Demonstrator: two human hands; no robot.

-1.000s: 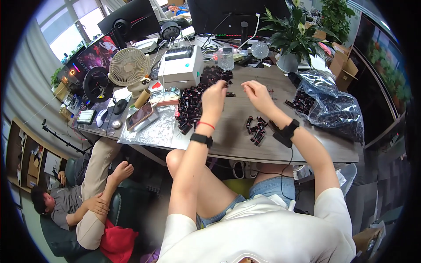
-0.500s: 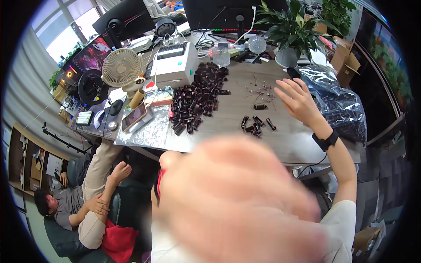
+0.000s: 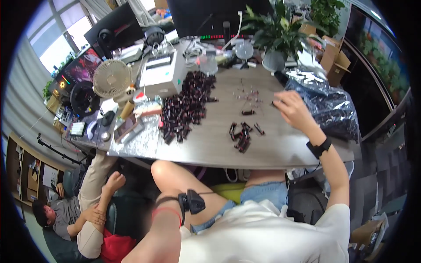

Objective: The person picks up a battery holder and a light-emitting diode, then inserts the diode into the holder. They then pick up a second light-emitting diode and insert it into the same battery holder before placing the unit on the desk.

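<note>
The person's right hand (image 3: 293, 110) is nearer the plastic bag (image 3: 337, 109) than a second ago, its fingers (image 3: 286, 99), spread half a second ago, now drawn together with a small dark piece (image 3: 273, 103) at their tips. The left wrist (image 3: 163, 221) has pulled back toward the body, well left of the bag.

a loose white cloth shirt (image 3: 258, 234) with short white sleeves (image 3: 335, 219), light blue jean shorts (image 3: 272, 191), a thin red band (image 3: 170, 211) on the left wrist, a chunky black box (image 3: 191, 202) strapped there too, a black strap (image 3: 322, 147) around the right wrist
</note>
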